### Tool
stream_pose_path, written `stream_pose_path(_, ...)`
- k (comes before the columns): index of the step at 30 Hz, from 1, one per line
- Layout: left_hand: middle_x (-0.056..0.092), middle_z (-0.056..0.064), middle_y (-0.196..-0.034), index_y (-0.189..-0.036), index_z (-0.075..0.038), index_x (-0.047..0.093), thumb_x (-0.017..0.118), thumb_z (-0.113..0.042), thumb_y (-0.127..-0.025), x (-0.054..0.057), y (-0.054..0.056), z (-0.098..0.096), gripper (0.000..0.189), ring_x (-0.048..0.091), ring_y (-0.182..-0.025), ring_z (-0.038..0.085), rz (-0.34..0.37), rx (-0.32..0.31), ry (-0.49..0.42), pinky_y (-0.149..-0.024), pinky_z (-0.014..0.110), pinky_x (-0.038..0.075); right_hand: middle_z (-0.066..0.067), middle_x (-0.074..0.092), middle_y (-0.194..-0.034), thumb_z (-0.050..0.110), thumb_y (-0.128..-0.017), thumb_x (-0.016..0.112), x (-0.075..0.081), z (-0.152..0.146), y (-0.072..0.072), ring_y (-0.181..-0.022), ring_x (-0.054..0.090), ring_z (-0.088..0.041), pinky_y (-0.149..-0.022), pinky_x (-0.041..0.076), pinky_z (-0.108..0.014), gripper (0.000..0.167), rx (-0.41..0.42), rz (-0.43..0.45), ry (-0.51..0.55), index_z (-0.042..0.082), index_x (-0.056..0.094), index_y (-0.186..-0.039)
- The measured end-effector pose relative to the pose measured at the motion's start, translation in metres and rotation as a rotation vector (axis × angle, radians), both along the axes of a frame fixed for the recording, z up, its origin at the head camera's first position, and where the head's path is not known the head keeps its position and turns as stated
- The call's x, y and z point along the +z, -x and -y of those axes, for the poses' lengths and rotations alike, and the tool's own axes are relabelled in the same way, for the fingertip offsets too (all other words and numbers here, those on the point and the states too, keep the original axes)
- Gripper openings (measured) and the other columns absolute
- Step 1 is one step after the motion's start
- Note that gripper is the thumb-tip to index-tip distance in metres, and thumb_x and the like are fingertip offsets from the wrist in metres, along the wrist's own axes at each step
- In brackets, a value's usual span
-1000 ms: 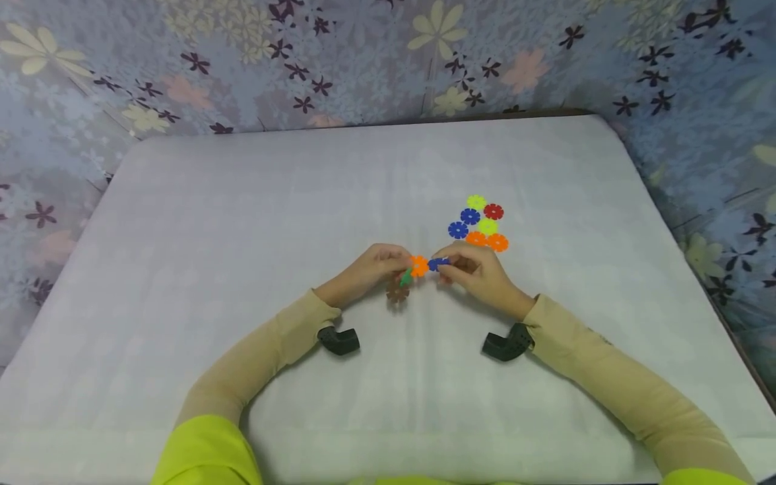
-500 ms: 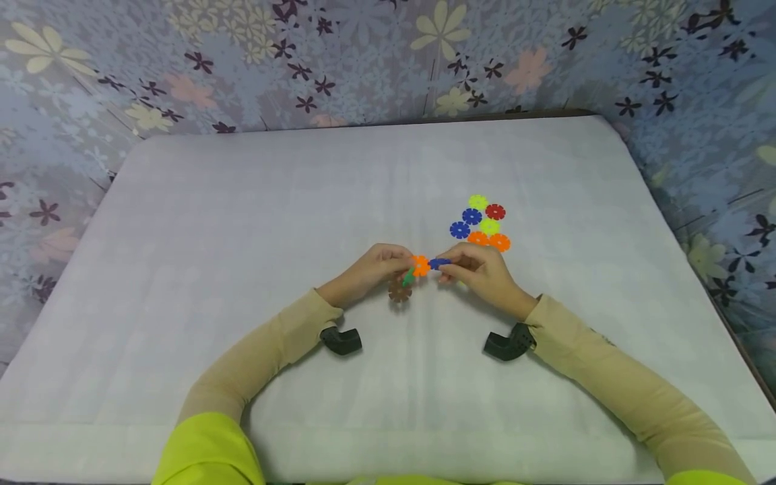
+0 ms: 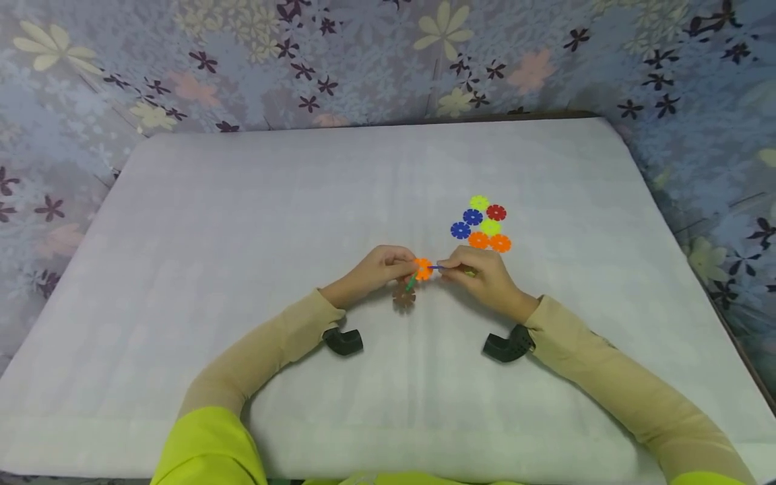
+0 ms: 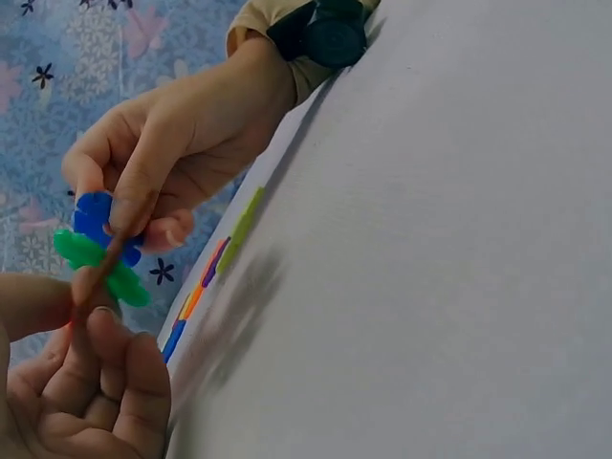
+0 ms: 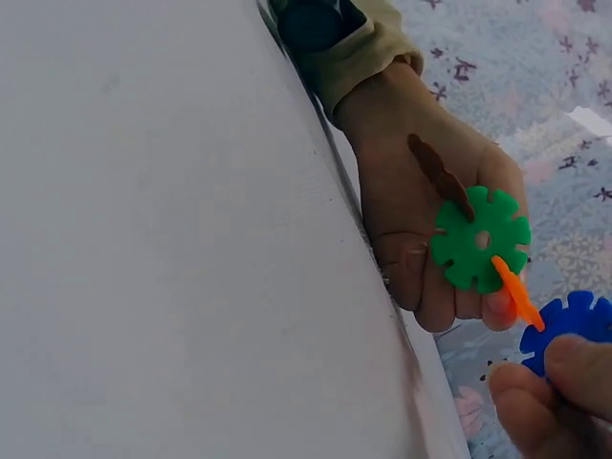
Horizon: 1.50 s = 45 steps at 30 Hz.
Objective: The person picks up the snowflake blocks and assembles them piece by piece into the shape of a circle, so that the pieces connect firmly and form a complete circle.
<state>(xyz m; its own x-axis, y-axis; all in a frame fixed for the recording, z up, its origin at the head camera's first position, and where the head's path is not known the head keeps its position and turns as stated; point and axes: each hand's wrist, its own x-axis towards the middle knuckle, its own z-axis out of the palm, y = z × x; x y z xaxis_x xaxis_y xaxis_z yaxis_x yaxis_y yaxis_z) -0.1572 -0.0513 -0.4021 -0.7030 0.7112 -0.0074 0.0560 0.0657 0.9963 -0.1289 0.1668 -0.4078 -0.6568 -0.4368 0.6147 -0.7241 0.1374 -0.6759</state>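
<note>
Slotted plastic snowflake discs are joined in a chain in front of me. My left hand pinches the chain at its orange snowflake disc. A green snowflake disc slots into the orange one, and a brown snowflake disc hangs below from the green. My right hand pinches a blue snowflake disc between thumb and fingers. The blue disc meets the orange disc's right edge; how deep it is slotted cannot be told. In the left wrist view, my right hand is above my left hand.
Loose snowflake discs lie beyond my right hand: red, several in yellow-green, blue and orange. One yellow-green disc shows by my right fingers. The white-covered table ends at a floral cloth.
The blue disc has turned from showing its face to nearly edge-on in the head view. Both hands stay close together around the chain.
</note>
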Motion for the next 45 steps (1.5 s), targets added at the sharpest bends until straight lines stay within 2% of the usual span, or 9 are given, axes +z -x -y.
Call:
stream_pose_path(3,0.054,0.008,-0.068,-0.084,0.006,0.056,0.047,-0.004,-0.092,0.001,-0.002,0.001,0.016,0.051,-0.063,0.018,0.063,0.031,-0.019,-0.064,0.028,0.043,-0.013,0.063,-0.079,-0.019,-0.068,0.066,0.001,0.000,-0.001,-0.066,0.061,-0.022,-0.063,0.049,-0.022,0.023,-0.051,0.109,-0.017,-0.006,0.064,-0.087)
stream_pose_path(8,0.055,0.008,-0.070,-0.086,0.004,0.057,0.049,-0.011,-0.093,-0.001,-0.003,-0.002,0.018,0.052,-0.063,0.019,0.106,0.092,-0.058,-0.060,0.029,0.044,-0.009,0.064,-0.089,-0.001,-0.074,0.070,0.011,-0.007,0.002,-0.068,0.055,-0.016,-0.060,0.045,-0.024,0.026,-0.165,0.231,-0.179,-0.001,0.063,-0.099)
stream_pose_path(12,0.055,0.009,-0.070,-0.085,0.003,0.057,0.051,-0.015,-0.092,0.000,-0.002,-0.003,0.020,0.051,-0.063,0.020,0.116,0.112,-0.052,-0.061,0.029,0.044,-0.003,0.063,-0.083,0.003,-0.075,0.071,0.019,-0.012,0.006,-0.066,0.052,-0.014,-0.059,0.044,-0.025,0.021,-0.143,0.267,-0.264,0.001,0.065,-0.095)
stream_pose_path(17,0.054,0.009,-0.070,-0.086,0.003,0.057,0.050,-0.013,-0.092,0.002,-0.002,-0.002,0.018,0.050,-0.062,0.019,0.091,0.099,-0.027,-0.063,0.029,0.044,-0.001,0.060,-0.088,0.013,-0.073,0.075,0.018,-0.010,0.007,-0.073,0.048,-0.015,-0.062,0.040,-0.029,0.025,-0.094,0.221,-0.478,0.004,0.067,-0.095)
stream_pose_path(20,0.054,0.009,-0.068,-0.086,0.003,0.056,0.050,-0.013,-0.092,0.002,-0.002,-0.002,0.018,0.050,-0.058,0.020,0.071,0.087,-0.024,-0.058,0.030,0.043,-0.002,0.058,-0.093,0.017,-0.074,0.074,0.018,-0.009,0.007,-0.077,0.047,-0.016,-0.063,0.039,-0.029,0.028,-0.093,0.263,-0.555,0.005,0.066,-0.097)
stream_pose_path(25,0.055,0.007,-0.068,-0.085,0.003,0.057,0.050,-0.010,-0.092,0.000,-0.002,-0.002,0.016,0.052,-0.060,0.019,0.050,0.093,-0.007,-0.059,0.029,0.044,-0.001,0.059,-0.084,0.010,-0.074,0.074,0.018,-0.006,0.003,-0.069,0.046,-0.015,-0.061,0.040,-0.028,0.021,-0.144,0.336,-0.439,0.005,0.065,-0.092)
stream_pose_path(32,0.054,0.006,-0.067,-0.085,0.005,0.057,0.050,-0.007,-0.092,-0.001,-0.001,-0.002,0.015,0.049,-0.058,0.017,0.000,0.062,-0.020,-0.059,0.029,0.042,-0.008,0.064,-0.083,-0.007,-0.073,0.068,0.013,-0.001,-0.001,-0.077,0.061,-0.021,-0.072,0.048,-0.025,0.013,-0.121,0.277,-0.133,-0.001,0.066,-0.085)
stream_pose_path(41,0.054,0.005,-0.066,-0.083,0.004,0.057,0.050,-0.007,-0.091,-0.001,-0.001,-0.003,0.015,0.049,-0.057,0.015,0.010,0.030,-0.004,-0.057,0.026,0.041,-0.018,0.063,-0.076,-0.019,-0.068,0.066,0.035,0.009,-0.014,-0.066,0.061,-0.023,-0.062,0.048,-0.020,0.013,-0.135,0.238,-0.046,-0.010,0.063,-0.078)
stream_pose_path(45,0.053,0.006,-0.066,-0.083,0.004,0.057,0.050,-0.007,-0.092,-0.002,0.000,-0.003,0.016,0.046,-0.058,0.016,0.012,0.013,-0.019,-0.057,0.027,0.039,-0.021,0.061,-0.073,-0.021,-0.068,0.065,0.036,0.010,-0.016,-0.059,0.057,-0.025,-0.057,0.048,-0.021,0.014,-0.117,0.260,-0.022,-0.010,0.057,-0.072)
